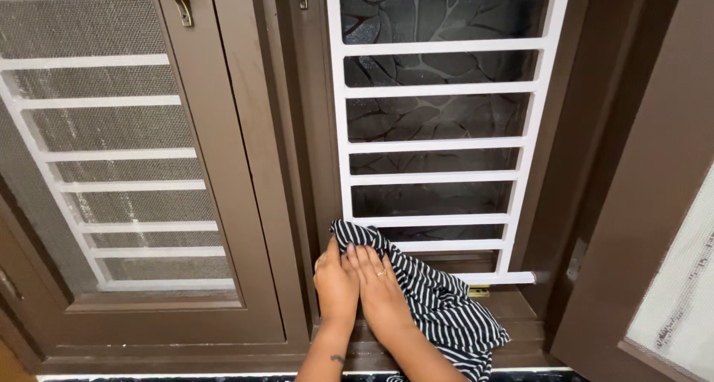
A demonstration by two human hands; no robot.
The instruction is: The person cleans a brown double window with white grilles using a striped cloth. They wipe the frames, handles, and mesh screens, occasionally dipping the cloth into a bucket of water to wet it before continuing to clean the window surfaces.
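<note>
Item: striped cloth (pixel 439 300), black with thin white lines, crumpled, lying at the foot of the white window grille (pixel 439 140) and trailing down and to the right across the brown sill (pixel 520 315) below that grille. Its upper end is bunched against the lower left corner of the grille, touching the lowest bars. Left hand (pixel 335 281): pressed on the cloth's upper end just below the grille's lower left corner, fingers curled onto the fabric, gripping it. Right hand (pixel 383 293): laid just beside the left one, touching it, fingers straight and flat on the cloth, a ring on one finger; it presses rather than clasps. Both forearms rise from the bottom edge, below the grille. Behind the grille: dark patterned glass (pixel 439 62). Left of the grille: a brown wooden frame post (pixel 256 159), then a closed brown shutter with mesh and white bars (pixel 119 151), a brass handle (pixel 177 0) at its top. Right of the grille: an opened brown shutter leaf (pixel 647 203) with a pale mesh panel, swung toward the camera. A small brass fitting (pixel 479 291) sits just under the grille's bottom bar, beside the cloth.
</note>
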